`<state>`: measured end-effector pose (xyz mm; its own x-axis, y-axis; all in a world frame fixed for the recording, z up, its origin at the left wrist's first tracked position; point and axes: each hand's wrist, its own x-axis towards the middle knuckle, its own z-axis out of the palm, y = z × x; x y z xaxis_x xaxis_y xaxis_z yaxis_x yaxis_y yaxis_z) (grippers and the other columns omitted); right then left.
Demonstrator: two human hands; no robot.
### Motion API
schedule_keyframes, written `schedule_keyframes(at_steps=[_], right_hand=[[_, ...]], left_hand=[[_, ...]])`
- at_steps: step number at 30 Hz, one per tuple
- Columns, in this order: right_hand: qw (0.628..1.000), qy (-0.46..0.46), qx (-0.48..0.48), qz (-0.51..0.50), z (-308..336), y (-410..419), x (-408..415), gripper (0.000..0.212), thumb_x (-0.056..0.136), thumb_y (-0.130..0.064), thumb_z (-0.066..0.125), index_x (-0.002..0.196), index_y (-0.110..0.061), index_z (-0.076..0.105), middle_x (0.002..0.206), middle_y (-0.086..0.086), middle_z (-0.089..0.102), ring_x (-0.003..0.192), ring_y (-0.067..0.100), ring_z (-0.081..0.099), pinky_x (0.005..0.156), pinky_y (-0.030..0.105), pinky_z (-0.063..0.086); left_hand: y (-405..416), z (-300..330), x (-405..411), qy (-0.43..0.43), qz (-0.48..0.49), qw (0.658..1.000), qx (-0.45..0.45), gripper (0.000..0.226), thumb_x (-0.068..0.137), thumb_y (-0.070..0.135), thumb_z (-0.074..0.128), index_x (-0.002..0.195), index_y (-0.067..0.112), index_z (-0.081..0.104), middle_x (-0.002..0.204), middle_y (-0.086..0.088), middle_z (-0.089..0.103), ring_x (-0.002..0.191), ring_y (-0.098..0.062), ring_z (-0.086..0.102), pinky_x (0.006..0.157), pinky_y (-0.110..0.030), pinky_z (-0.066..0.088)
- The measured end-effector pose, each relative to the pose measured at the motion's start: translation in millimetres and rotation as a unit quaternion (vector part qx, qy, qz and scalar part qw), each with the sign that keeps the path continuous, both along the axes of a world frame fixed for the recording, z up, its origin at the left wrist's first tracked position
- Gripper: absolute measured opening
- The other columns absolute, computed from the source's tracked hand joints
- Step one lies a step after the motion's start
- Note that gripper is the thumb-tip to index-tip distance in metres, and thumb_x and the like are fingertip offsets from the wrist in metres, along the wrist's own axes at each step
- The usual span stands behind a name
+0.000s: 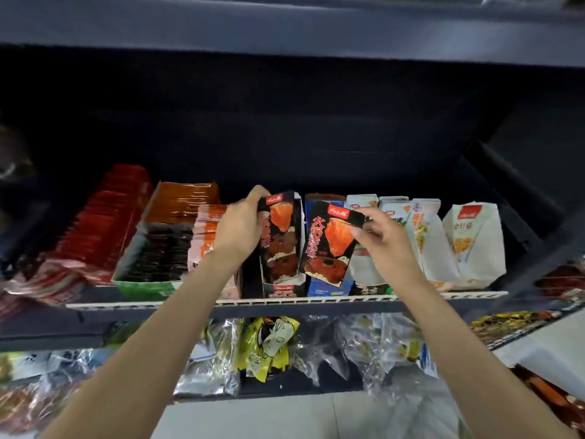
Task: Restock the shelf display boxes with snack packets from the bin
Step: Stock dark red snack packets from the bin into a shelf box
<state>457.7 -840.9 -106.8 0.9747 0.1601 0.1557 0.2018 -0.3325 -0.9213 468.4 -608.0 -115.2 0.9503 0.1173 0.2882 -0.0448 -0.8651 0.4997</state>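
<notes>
- Holding a black snack packet printed with orange-red food pictures [329, 242], the right hand [380, 239] pinches its top right corner between thumb and fingers; the packet hangs tilted, its lower end over a blue carton [329, 286] on the shelf.
- Just left of that grip, the left hand [237, 229] curls its fingers over the top of a row of matching black packets [281, 239] standing upright in a narrow open-topped black display box [283, 291].
- The held packet and the row in the box stand side by side, their edges close; whether they touch cannot be told.
- Right of the right-hand grip stand white pouch packets with yellow food pictures [471, 242], upright and leaning against one another.
- Left of the left-hand grip sit a pink-and-white box of packets [205, 236], then a green-fronted cardboard display box filled with dark flat sachets [164, 251], with orange sachets behind them, and further left a long slanted row of red sachets [104, 223].
- All these rest on a dark shelf with a white wire front rail [316, 300].
- Below both grips, on the lower level, lies a heap of clear and silver plastic bags with a yellow bag [269, 343] among them.
</notes>
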Motion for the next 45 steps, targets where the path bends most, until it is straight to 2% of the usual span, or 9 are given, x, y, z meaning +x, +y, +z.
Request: schedule_keyframes(at_steps=[6,9,17,20,24,28,32,37,45], right_hand=[[1.0,0.008,0.009,-0.014,-2.5,10.2,8.2,0.024,0.094,-0.009,0.052,0.107,-0.028,0.055,0.087,0.003,0.065,0.084,0.01,0.065,0.067,0.022,0.057],[1.0,0.007,0.012,-0.015,0.2,16.8,9.4,0.023,0.094,-0.009,0.053,0.102,-0.03,0.054,0.083,-0.001,0.064,0.08,0.006,0.064,0.067,0.024,0.057],[1.0,0.001,0.013,0.008,-2.6,49.4,20.8,0.017,0.094,-0.006,0.051,0.1,-0.022,0.053,0.082,-0.001,0.065,0.081,0.01,0.066,0.068,0.022,0.056],[0.999,-0.002,-0.036,0.018,-10.9,61.9,31.6,0.017,0.094,-0.007,0.051,0.096,-0.023,0.054,0.085,0.009,0.067,0.084,0.022,0.067,0.074,0.033,0.058],[0.99,-0.001,-0.135,0.032,-28.5,74.8,48.8,0.014,0.092,-0.01,0.056,0.104,-0.016,0.058,0.09,0.011,0.07,0.084,0.023,0.068,0.08,0.044,0.056],[0.977,-0.015,-0.211,0.031,-48.2,88.0,55.7,0.018,0.088,-0.004,0.06,0.104,-0.009,0.067,0.097,0.006,0.07,0.088,0.016,0.064,0.081,0.026,0.049],[0.958,-0.043,-0.283,-0.009,-61.1,99.2,55.2,0.022,0.089,-0.009,0.059,0.109,-0.015,0.066,0.102,0.006,0.068,0.084,0.013,0.061,0.074,0.03,0.051],[0.961,-0.077,-0.264,-0.025,-57.6,97.6,50.1,0.032,0.088,-0.012,0.061,0.12,-0.014,0.059,0.117,0.006,0.057,0.108,0.019,0.055,0.089,0.033,0.049],[0.975,0.003,-0.211,-0.061,-62.9,6.7,-1.9,0.022,0.087,-0.007,0.062,0.109,-0.01,0.064,0.105,0.005,0.063,0.084,0.012,0.057,0.077,0.018,0.043]], left_hand=[[-3.8,-22.5,18.5,0.045,-0.05,0.981,0.183,0.031,0.092,0.02,0.056,0.122,0.023,0.055,0.118,-0.004,0.054,0.114,-0.024,0.046,0.094,-0.037,0.037],[1.2,-33.5,24.3,0.028,-0.05,0.968,0.246,0.034,0.088,0.017,0.061,0.122,0.021,0.059,0.12,-0.004,0.048,0.117,-0.023,0.039,0.098,-0.035,0.033],[30.8,-29.8,20.2,0.017,-0.051,0.992,0.111,0.038,0.088,0.023,0.062,0.126,0.022,0.054,0.125,-0.001,0.05,0.119,-0.021,0.04,0.098,-0.034,0.032],[45.0,-28.4,16.3,0.006,-0.054,0.996,0.074,0.039,0.088,0.018,0.062,0.126,0.02,0.055,0.127,-0.003,0.051,0.118,-0.022,0.042,0.1,-0.037,0.037],[56.5,-32.3,12.7,0.072,-0.087,0.989,0.094,0.051,0.091,0.028,0.059,0.139,0.022,0.042,0.142,0.001,0.041,0.131,-0.019,0.033,0.109,-0.036,0.031],[57.2,-38.9,12.3,0.105,-0.11,0.972,0.177,0.06,0.091,0.039,0.055,0.144,0.024,0.033,0.151,0.005,0.029,0.142,-0.016,0.015,0.113,-0.037,0.02],[54.1,-41.2,10.4,0.1,-0.109,0.97,0.191,0.058,0.091,0.038,0.056,0.143,0.024,0.036,0.15,0.006,0.031,0.143,-0.015,0.013,0.114,-0.038,0.019],[43.7,-36.0,2.1,0.04,-0.076,0.991,0.105,0.045,0.092,0.027,0.057,0.136,0.023,0.047,0.139,0.005,0.045,0.134,-0.016,0.029,0.108,-0.033,0.024],[-36.8,-42.3,-20.6,-0.067,-0.145,0.986,0.036,0.027,0.082,0.016,0.067,0.11,0.014,0.066,0.103,-0.004,0.064,0.099,-0.028,0.057,0.084,-0.04,0.045]])
